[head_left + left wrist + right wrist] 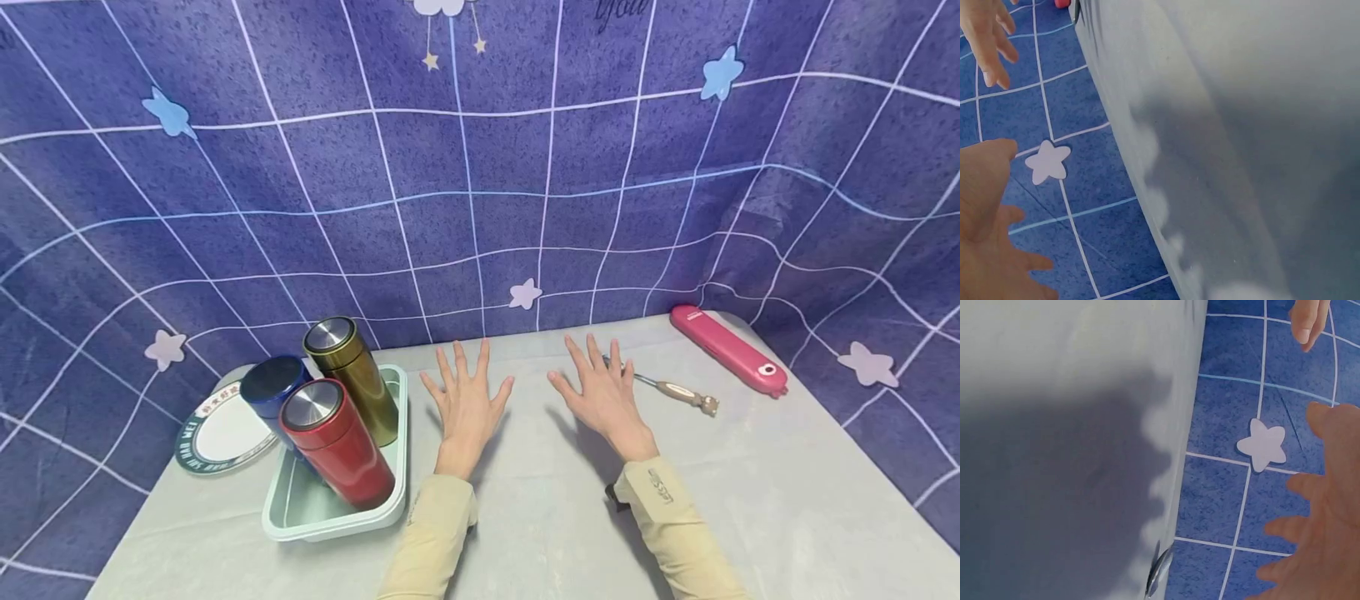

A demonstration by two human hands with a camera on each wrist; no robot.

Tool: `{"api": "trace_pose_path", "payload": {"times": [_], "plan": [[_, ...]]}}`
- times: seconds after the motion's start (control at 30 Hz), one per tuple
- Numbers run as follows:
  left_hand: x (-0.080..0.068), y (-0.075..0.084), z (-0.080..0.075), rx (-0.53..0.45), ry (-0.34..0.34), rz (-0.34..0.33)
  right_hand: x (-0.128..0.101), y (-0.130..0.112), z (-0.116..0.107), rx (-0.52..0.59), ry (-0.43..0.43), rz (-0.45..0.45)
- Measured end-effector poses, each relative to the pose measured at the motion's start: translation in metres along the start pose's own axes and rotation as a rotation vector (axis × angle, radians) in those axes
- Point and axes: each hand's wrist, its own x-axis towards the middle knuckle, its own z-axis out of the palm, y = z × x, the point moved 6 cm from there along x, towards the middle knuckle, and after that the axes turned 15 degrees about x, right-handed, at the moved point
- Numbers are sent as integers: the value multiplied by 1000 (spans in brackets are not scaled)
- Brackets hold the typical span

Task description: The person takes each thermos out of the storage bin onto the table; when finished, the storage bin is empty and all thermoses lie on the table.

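Note:
My left hand (467, 406) is held over the table with its fingers spread, holding nothing. To its left a pale green tray (330, 527) carries a red thermos (341, 446), a blue thermos (272, 392) and a gold thermos (356, 379). My right hand (603, 402), also spread and holding nothing, is nearest a slim metal tool with a tan grip and a bear-shaped end (678, 392). The tool's far end is partly hidden behind the fingers. Both wrist views show a hand above the table with a shadow beneath it.
An oval white plate with a green rim (221, 429) lies left of the tray, partly hidden by it. A long pink case with an eye on it (727, 348) lies at the back right. A blue checked curtain with stars (510, 225) hangs behind the grey-white table (555, 533).

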Motion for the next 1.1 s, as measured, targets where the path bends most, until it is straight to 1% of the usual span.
{"api": "trace_pose_path", "payload": {"times": [0.17,0.3,0.37,0.5,0.67,0.83,1.1], "plan": [[-3,-1,-2,13,-15,-3,-1,-3,-2,15,5,0],[-4,0,-4,13,-55,4,-1,-7,-5,44,-2,9],[-5,2,-5,6,-61,14,-3,-9,-7,52,-1,12],[-6,3,-10,-15,-49,20,-4,-12,-11,71,4,8],[-6,1,-23,-28,-30,19,-5,-16,-13,96,-3,-1],[-6,-4,-44,-54,-7,20,-4,-17,-13,103,-6,-8],[-9,-14,-93,-75,131,25,-3,-22,-14,117,-8,-25]]}}
